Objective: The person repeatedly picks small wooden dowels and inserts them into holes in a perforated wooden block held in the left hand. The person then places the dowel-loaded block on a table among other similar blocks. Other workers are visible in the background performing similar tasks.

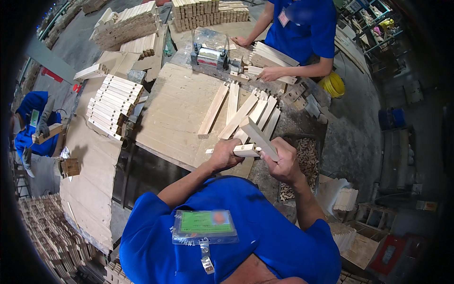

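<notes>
My left hand is closed round a pale wooden rail, whose drilled end points toward my right hand. A second wooden bar slants up and to the left out of my right hand, which grips its lower end. The two pieces meet or nearly meet between my hands; a small pale peg seems to show at the joint, but contact is unclear. Just beyond lie several wooden bars fanned out on the cardboard-covered table, some with pegs in their far ends. By my right forearm is a tray of wooden dowels.
Across the table a co-worker in blue handles wooden bars beside a small roller machine. Drilled bars lie in a row on the left table. Another person works at far left. Stacked wood stands at the back.
</notes>
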The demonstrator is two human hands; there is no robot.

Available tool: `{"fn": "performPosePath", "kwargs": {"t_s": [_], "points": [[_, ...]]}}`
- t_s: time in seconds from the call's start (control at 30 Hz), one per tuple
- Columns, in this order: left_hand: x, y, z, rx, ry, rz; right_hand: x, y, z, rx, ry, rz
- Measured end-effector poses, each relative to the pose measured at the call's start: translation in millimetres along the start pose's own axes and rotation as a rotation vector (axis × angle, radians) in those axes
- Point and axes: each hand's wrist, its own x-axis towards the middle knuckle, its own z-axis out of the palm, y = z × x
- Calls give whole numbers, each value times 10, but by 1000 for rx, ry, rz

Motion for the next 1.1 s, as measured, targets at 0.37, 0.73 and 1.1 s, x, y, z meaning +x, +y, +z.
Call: {"fn": "performPosePath", "kwargs": {"t_s": [0.37, 0.73, 1.1], "points": [[-32, 79, -131, 151, -153, -44, -2, 31, 0, -73, -57, -22], [-226, -37, 124, 32, -47, -57, -233, 89, 375, 284, 0, 524], [-283, -320, 323, -252, 64, -165, -194, 149, 537, 352, 173, 342]]}}
